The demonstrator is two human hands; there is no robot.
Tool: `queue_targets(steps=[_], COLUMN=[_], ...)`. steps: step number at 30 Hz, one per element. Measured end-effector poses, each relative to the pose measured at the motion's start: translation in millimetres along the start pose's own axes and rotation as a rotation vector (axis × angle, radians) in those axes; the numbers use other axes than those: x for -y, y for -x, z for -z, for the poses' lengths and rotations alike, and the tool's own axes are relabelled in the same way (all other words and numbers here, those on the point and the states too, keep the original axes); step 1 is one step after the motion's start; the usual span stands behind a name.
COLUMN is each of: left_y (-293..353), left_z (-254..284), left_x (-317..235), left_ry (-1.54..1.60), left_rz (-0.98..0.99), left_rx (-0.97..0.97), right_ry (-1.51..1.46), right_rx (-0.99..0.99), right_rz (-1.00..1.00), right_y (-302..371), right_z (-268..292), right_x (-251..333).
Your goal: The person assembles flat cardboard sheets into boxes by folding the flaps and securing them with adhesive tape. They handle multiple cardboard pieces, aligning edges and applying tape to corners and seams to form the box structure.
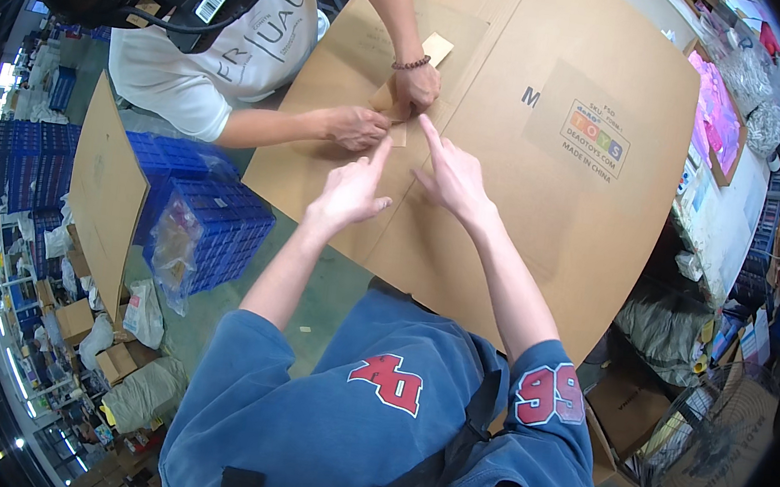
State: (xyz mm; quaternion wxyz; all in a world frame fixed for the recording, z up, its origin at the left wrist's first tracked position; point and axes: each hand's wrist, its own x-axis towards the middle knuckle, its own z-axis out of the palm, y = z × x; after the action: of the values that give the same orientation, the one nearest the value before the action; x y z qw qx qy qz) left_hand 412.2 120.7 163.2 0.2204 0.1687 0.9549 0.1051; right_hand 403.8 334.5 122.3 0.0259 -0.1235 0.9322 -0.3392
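Note:
A large flat sheet of brown cardboard (545, 232) with printed markings and a crease lies in front of me. My left hand (355, 187) rests at its left part, index finger stretched out and thumb apart. My right hand (455, 176) lies over the sheet with its index finger extended toward the same spot. Neither hand holds anything. Both index tips reach a small brown piece of paper or card (398, 136). A co-worker's two hands (415, 87) grip a brown strip there; their fingers partly hide it. A pale slip (437, 50) lies beyond the co-worker's wrist.
Opposite me at the left leans a co-worker in a white shirt (268, 47). Blue plastic crates (213, 238) and an upright board (98, 201) stand on the floor at left. To the right are a cluttered white table (729, 220) and a fan (713, 444).

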Motion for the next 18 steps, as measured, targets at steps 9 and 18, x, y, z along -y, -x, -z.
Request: queue_targets(steps=[9,18], left_y=[56,59], left_z=[-83,-89], left_x=[-38,-39], left_ry=[0.006,-0.050], left_rz=[0.068,0.047], left_rx=[0.187,0.160], right_ry=[-0.004,0.309], right_rx=[-0.311,-0.389], right_rz=[-0.161,-0.324], right_y=[116,269], right_z=[-10,-32], right_x=[-28,-64])
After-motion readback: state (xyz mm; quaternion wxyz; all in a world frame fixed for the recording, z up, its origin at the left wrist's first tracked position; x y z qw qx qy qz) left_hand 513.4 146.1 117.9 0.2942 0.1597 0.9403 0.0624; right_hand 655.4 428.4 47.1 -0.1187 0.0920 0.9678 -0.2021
